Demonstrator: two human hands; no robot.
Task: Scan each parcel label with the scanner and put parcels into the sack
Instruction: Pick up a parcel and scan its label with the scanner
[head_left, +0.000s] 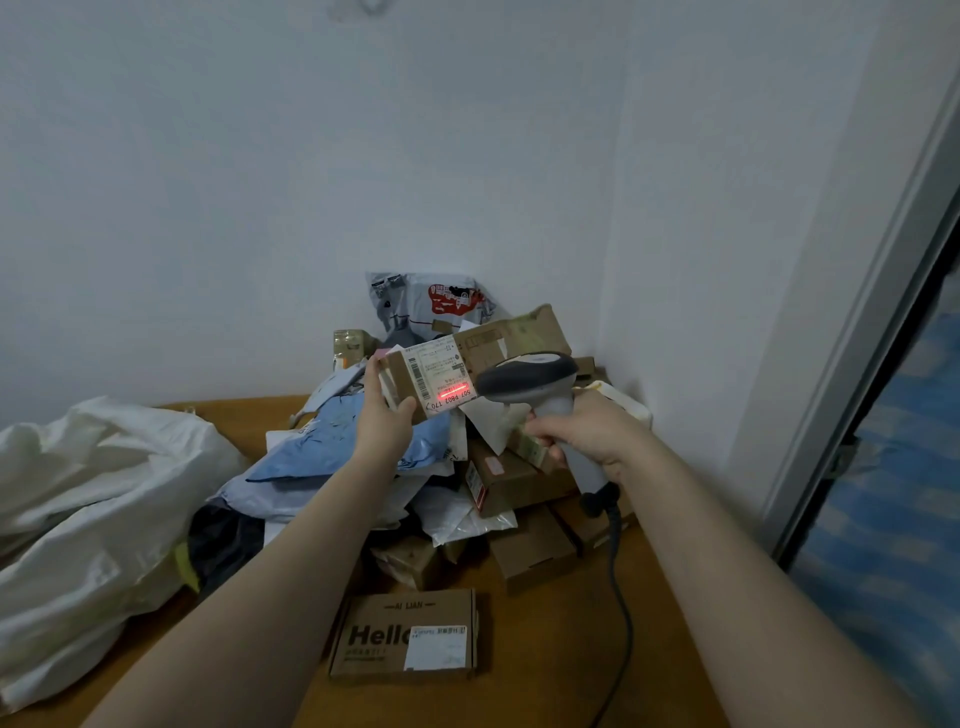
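- Head view: your left hand (383, 422) gripped a parcel (401, 385) whose label (441, 375) read "507 P802 170".
- Your right hand (589, 434) clasped the scanner (527, 376).
- A nearer box (374, 642) read "AI LIAN", "Hello".

1. I see the box (399, 378) as matt brown cardboard, its label (440, 371) white paper
2. To me the scanner (530, 382) looks like smooth grey plastic
3. I read the sack (93, 493) as white, crinkled, woven-looking
4. The mailer (332, 441) is blue plastic film, faintly glossy
5. The table (545, 654) is smooth wood
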